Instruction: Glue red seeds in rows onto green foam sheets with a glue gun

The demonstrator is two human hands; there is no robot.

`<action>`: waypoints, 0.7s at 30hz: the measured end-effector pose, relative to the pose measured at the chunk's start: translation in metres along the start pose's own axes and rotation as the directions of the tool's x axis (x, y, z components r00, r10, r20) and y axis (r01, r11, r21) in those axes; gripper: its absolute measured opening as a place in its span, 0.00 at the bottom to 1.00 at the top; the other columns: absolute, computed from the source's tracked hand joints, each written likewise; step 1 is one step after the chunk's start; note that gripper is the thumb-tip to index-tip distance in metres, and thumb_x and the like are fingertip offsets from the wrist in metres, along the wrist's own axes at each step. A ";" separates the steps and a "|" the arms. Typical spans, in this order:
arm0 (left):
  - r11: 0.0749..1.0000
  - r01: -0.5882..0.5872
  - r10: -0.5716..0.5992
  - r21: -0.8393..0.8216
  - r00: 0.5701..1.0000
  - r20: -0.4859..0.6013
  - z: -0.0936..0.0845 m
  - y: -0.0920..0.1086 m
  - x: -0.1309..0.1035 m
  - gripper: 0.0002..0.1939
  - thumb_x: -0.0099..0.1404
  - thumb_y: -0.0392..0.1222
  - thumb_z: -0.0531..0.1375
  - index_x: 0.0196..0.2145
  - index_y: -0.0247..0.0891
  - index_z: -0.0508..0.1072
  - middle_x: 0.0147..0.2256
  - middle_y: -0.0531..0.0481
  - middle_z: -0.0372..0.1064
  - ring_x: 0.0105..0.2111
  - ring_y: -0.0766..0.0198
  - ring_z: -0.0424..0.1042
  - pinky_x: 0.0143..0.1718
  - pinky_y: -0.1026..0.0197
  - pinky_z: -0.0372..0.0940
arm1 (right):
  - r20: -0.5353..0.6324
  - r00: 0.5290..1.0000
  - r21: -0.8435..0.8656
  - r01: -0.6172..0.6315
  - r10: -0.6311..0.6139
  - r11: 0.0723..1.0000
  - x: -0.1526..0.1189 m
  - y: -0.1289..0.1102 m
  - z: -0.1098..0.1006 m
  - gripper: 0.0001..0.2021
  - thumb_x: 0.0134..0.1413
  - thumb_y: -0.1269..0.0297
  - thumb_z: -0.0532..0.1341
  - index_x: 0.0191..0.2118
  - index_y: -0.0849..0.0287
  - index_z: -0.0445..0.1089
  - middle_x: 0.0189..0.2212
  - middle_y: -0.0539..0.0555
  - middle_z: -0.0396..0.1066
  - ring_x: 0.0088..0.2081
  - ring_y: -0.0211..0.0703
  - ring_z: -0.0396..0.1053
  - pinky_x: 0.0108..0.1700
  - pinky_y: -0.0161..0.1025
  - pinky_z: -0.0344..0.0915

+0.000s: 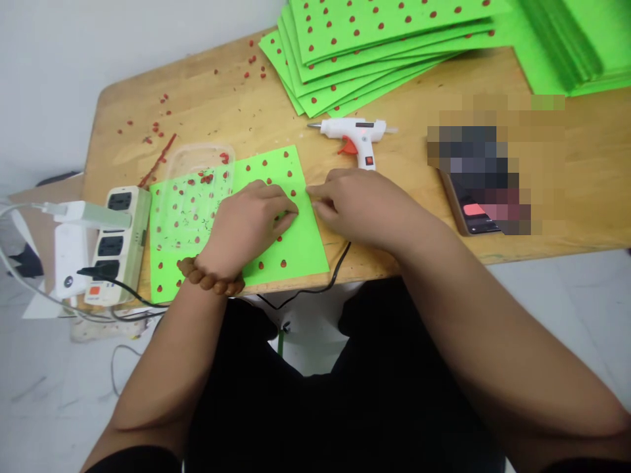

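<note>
A bright green sheet point(308, 246) dotted with small red pieces lies at the table's front edge. Over its middle, my left hand point(254, 220) has thumb and forefinger pinched together near the right part of the sheet; anything between the fingertips is too small to make out. My right hand point(355, 200) is at the sheet's right edge, its fingers curled together, with their contents hidden. A clear plastic tray point(197, 157) holding red pieces and dark bits rests on the sheet's left part. Just behind my right hand lies a white glue gun point(352, 131) with a red trigger.
Dotted green sheets point(394, 33) are stacked at the back, with more green material point(582, 46) at the back right. A phone point(473, 190) lies on the right. On the left stands a power strip point(118, 246) with cables. Loose red bits point(156, 127) are scattered at the back left.
</note>
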State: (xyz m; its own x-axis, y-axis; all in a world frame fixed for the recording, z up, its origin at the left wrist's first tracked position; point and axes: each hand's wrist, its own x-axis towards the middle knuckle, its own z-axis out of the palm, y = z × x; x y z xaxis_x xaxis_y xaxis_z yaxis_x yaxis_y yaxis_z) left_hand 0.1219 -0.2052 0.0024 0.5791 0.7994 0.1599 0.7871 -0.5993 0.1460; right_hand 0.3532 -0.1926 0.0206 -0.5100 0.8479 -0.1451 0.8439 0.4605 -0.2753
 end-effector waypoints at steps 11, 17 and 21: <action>0.999 -0.010 0.010 0.037 1.000 -0.001 0.001 0.002 0.000 0.10 0.79 0.41 0.63 0.42 0.44 0.85 0.45 0.47 0.84 0.46 0.51 0.78 0.41 0.52 0.69 | -0.010 1.000 0.001 0.006 -0.006 1.000 0.001 0.002 0.002 0.16 0.74 0.63 0.53 0.49 0.56 0.80 0.46 0.62 0.79 0.44 0.56 0.74 0.42 0.47 0.57; 0.999 -0.017 0.018 0.042 1.000 -0.021 -0.004 0.002 -0.002 0.11 0.77 0.38 0.61 0.44 0.46 0.86 0.45 0.48 0.84 0.46 0.51 0.78 0.40 0.52 0.69 | -0.002 1.000 -0.004 0.015 -0.015 1.000 0.000 0.003 0.002 0.18 0.75 0.62 0.52 0.50 0.56 0.81 0.46 0.62 0.79 0.44 0.55 0.74 0.41 0.47 0.57; 0.996 -0.041 0.042 0.074 0.999 -0.012 -0.002 0.004 -0.003 0.13 0.77 0.36 0.60 0.43 0.44 0.86 0.45 0.47 0.84 0.46 0.49 0.78 0.37 0.52 0.68 | -0.007 1.000 -0.004 0.012 -0.012 1.000 0.000 0.002 0.002 0.18 0.74 0.62 0.52 0.50 0.57 0.81 0.46 0.63 0.79 0.44 0.56 0.74 0.41 0.48 0.57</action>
State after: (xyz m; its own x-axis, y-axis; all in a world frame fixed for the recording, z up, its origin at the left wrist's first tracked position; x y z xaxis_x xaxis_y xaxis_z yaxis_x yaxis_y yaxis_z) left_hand 0.1230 -0.2104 0.0042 0.6086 0.7732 0.1779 0.7765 -0.6266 0.0670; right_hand 0.3546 -0.1917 0.0181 -0.5193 0.8438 -0.1354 0.8381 0.4719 -0.2737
